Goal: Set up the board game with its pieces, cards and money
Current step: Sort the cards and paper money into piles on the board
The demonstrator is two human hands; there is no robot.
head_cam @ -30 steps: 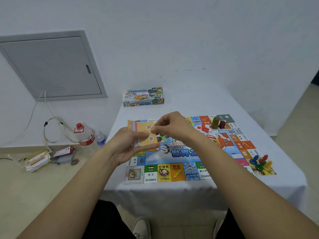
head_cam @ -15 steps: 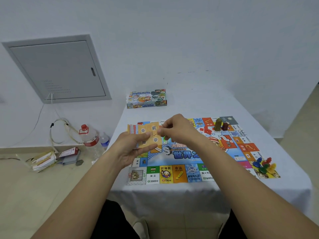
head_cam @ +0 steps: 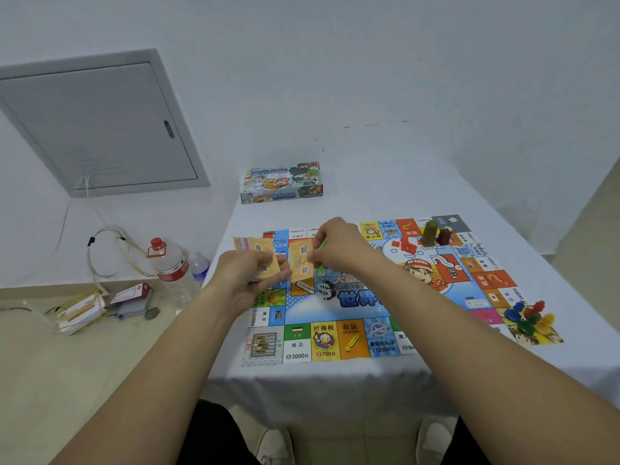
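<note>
While the right hand pinches one orange card by its right edge between thumb and fingertips, holding it upright just above the board, the left hand grips a small stack of cards with its fingers curled under and the thumb lying across the top card. The single card sits just beside the stack, a narrow gap showing between them; something green shows behind the right fingers, too hidden to identify. Both forearms reach in from the bottom corners and meet over the near-left part of the board. The board lies flat on a table draped in a white cloth, its near edge close to the table's front. On the far right of the board stand two upright blocks, one olive and one dark red, touching or nearly so, with a scatter of small red pieces just left of them. At the board's near right corner is a cluster of pawns in blue, red, green and yellow. Beyond the board, well apart from it, the game box rests near the table's far left edge. Left of the table, on the floor, stand a large clear bottle with a red cap and a smaller one behind it, beside coiled cables and some papers. A grey metal hatch is set in the white wall.
</note>
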